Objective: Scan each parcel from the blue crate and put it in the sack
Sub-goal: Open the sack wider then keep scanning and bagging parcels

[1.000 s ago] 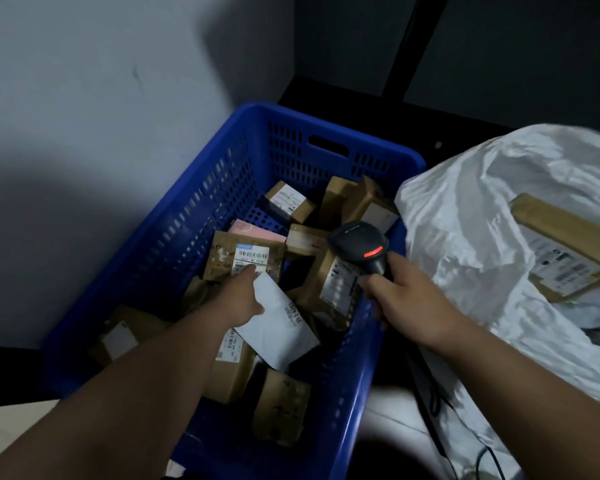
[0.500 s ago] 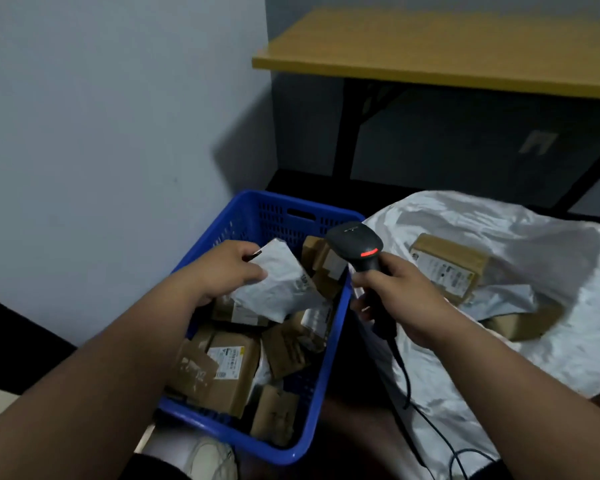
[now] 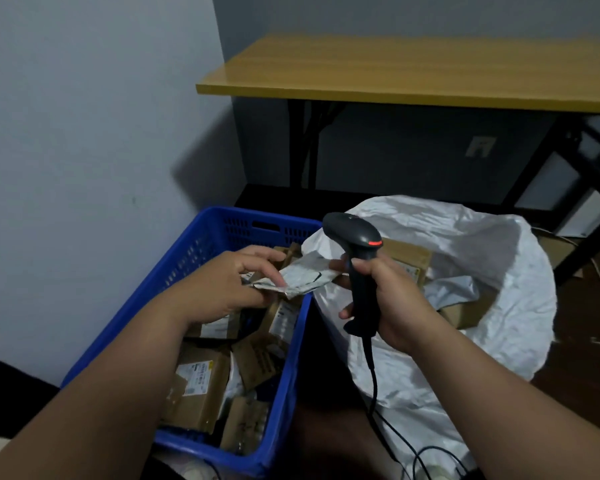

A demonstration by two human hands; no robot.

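Head view showed left hand pinching a grey parcel, right hand wrapped around the scanner; some boxes were in the sack, many remained in the blue crate.

The one camera sits on my head, looking forward and steeply down along both my forearms. It is close: my arms fill the bottom of the view. Just below me on the floor lie the blue perforated plastic crate at left and the white crumpled woven sack at right. Farther ahead, the yellow wooden desk stands against the grey wall.
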